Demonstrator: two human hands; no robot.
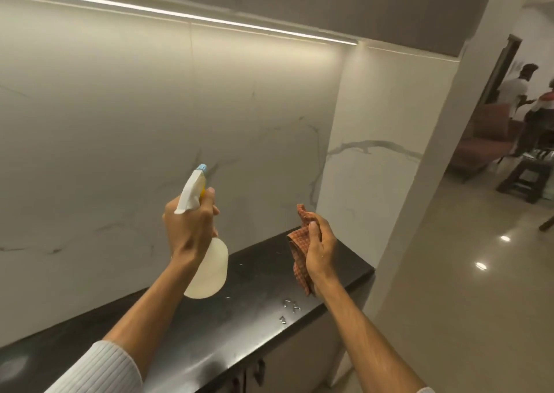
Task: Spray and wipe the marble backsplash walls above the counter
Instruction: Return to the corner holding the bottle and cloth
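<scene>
My left hand (pixel 189 224) grips the neck of a white spray bottle (pixel 209 268), one finger on the trigger. Its blue-tipped nozzle points at the marble backsplash (pixel 126 128), a white slab with grey veins, a short way off. My right hand (pixel 320 242) holds a crumpled orange checked cloth (pixel 298 242) above the black counter (pixel 260 311), apart from the wall. A second marble panel (pixel 380 140) meets the first at the inner corner on the right.
Small water drops (pixel 289 308) lie on the counter near its front edge. An LED strip (pixel 180 14) runs under the upper cabinet. Beyond the right pillar (pixel 443 140) are a glossy floor, a dark stool (pixel 527 179), a sofa and two people.
</scene>
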